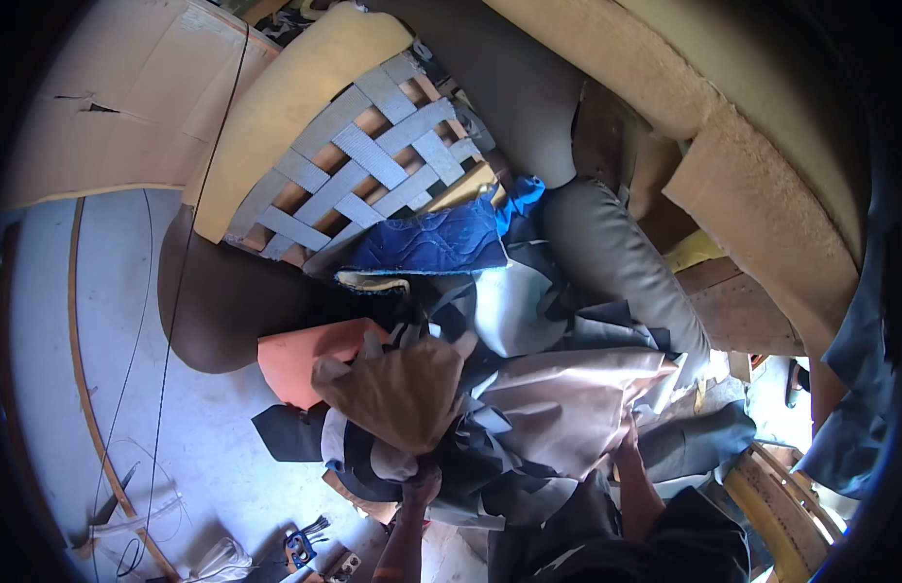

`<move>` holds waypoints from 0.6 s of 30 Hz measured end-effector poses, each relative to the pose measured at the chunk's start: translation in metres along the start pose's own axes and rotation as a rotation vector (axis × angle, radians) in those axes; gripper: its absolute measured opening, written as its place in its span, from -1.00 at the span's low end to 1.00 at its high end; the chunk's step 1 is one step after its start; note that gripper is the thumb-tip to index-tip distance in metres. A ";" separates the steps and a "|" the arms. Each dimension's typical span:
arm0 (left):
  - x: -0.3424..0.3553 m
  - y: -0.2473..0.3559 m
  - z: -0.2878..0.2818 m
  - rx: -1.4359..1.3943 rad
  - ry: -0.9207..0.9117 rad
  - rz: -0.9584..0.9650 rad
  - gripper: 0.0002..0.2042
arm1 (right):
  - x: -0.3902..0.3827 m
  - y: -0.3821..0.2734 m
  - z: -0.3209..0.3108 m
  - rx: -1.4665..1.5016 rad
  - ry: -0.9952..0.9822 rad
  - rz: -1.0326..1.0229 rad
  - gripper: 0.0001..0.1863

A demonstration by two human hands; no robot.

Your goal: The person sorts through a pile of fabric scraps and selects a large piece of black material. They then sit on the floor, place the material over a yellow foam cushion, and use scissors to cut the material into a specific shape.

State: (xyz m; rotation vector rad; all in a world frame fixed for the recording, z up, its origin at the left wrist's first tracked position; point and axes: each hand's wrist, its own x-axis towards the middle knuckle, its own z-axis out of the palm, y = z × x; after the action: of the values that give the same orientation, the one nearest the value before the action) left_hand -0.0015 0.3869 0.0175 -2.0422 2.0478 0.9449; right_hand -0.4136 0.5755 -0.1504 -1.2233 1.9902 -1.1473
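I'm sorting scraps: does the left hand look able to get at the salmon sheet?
Probably not directly: brown cloth and dark material lie between the left hand and the salmon sheet, though its left side looks exposed.

- Left of the left hand point(422, 486), the pale floor point(213, 432) gives room to pass.
- A thin black cord point(180, 277) crosses that side.
- Heaped fabric point(558, 408) fills the space between left and right hand point(628, 442).
- Straight ahead, a webbed frame point(358, 165) blocks the way.
- Ahead of the right hand, a grey cushion point(626, 262) stands in the way.
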 end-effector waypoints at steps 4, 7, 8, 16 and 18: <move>-0.010 0.051 -0.044 -0.211 0.120 -0.046 -0.80 | 0.034 -0.024 0.040 0.562 0.135 0.962 -0.31; -0.059 0.031 -0.042 -0.267 0.281 0.384 -0.77 | 0.085 -0.072 0.059 0.499 0.110 0.955 -0.40; -0.084 0.021 -0.045 -0.342 0.086 0.250 -0.75 | 0.107 -0.094 0.062 0.485 0.115 0.929 -0.43; -0.116 0.114 -0.131 -0.332 0.010 -0.097 -0.72 | 0.251 -0.391 0.072 0.436 -0.037 0.318 -0.56; -0.115 0.133 -0.144 -0.328 0.007 -0.080 -0.71 | 0.263 -0.465 0.091 0.222 -0.204 -0.111 -0.53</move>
State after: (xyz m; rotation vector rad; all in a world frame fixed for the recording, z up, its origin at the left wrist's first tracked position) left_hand -0.0638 0.4055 0.2356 -2.2630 1.9013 1.3348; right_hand -0.2556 0.1989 0.2057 -1.2913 1.6168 -1.2081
